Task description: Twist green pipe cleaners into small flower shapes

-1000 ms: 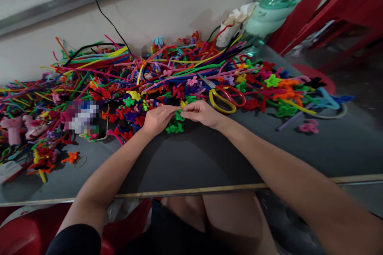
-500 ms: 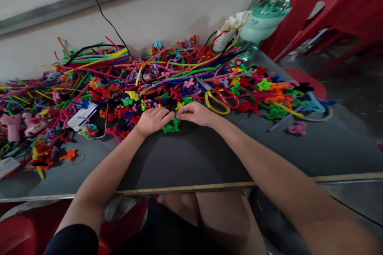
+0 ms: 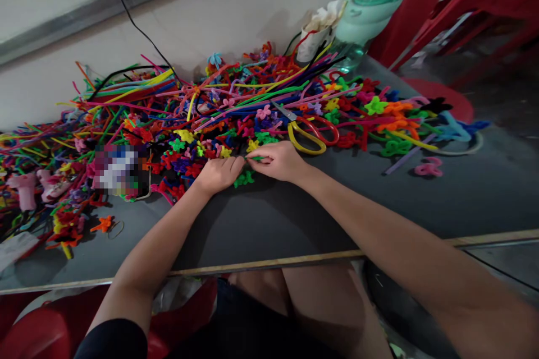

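My left hand (image 3: 220, 174) and my right hand (image 3: 278, 160) meet at the front edge of a heap of pipe cleaners, thumbs and fingers pinched. Between them is a green pipe cleaner shape (image 3: 244, 179), its looped part showing just below the fingertips. A bit of green also pokes out of my right fingers. The left fingertips press at the same piece, and their grip is partly hidden. Just beyond my right hand lie scissors (image 3: 309, 137) with one yellow and one red handle. A small yellow flower (image 3: 252, 146) sits behind the fingers.
Loose pipe cleaners (image 3: 138, 81) and several twisted flowers spread along the wall. A paper cup (image 3: 310, 45) and a teal bottle (image 3: 366, 14) stand at the back right. A pink piece (image 3: 428, 167) lies on the dark table (image 3: 261, 224). Red chairs (image 3: 425, 5) are beyond.
The view has shifted slightly. My hands stay together at the green piece; my right fingers have curled more, and a green bit now shows in them.
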`<action>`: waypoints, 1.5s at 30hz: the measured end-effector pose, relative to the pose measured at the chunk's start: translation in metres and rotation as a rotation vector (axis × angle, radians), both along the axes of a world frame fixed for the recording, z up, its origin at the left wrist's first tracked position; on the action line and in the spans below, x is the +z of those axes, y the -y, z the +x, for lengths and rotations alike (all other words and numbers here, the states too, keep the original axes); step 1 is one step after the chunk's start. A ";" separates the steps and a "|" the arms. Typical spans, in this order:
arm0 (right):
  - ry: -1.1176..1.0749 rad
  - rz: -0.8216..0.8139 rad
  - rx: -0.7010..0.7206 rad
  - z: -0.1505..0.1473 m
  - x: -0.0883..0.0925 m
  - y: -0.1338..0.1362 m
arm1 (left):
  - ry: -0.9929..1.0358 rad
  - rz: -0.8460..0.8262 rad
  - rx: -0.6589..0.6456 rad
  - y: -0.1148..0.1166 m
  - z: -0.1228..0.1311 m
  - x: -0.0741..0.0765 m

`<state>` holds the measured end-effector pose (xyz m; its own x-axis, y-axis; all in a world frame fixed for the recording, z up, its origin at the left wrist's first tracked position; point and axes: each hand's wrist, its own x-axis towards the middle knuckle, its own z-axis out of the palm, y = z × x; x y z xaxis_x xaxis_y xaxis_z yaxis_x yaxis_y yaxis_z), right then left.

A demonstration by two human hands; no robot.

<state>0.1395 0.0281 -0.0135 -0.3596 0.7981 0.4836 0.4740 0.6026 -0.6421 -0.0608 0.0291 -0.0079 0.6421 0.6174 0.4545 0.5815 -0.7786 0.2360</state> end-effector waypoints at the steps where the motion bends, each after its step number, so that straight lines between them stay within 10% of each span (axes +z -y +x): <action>1: 0.023 0.060 -0.023 -0.001 0.001 0.002 | 0.066 -0.017 0.031 0.002 0.003 -0.002; 9: -0.209 -0.133 -0.048 0.000 0.007 0.003 | 0.628 -0.514 0.143 0.005 0.015 -0.001; 24: -0.286 -0.395 0.042 0.000 -0.002 -0.002 | 0.811 -0.953 -0.006 -0.009 0.012 -0.007; 28: -0.337 -0.385 -0.084 -0.001 -0.001 -0.004 | 0.692 -0.714 0.077 -0.004 0.014 -0.013; 32: -0.351 -0.512 -0.070 0.001 0.001 -0.008 | 0.436 -0.126 0.219 0.003 0.012 -0.014; 36: -0.318 -0.646 0.042 0.004 0.005 -0.008 | 0.093 0.397 0.027 0.000 0.000 -0.006; 45: -0.253 -0.792 0.187 0.008 0.010 -0.010 | -0.140 0.609 -0.066 0.001 -0.014 0.004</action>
<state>0.1474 0.0381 -0.0035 -0.4753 0.8731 -0.1088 0.1966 -0.0151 -0.9804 -0.0745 0.0281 -0.0037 0.7489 0.2310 0.6212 0.5206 -0.7850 -0.3357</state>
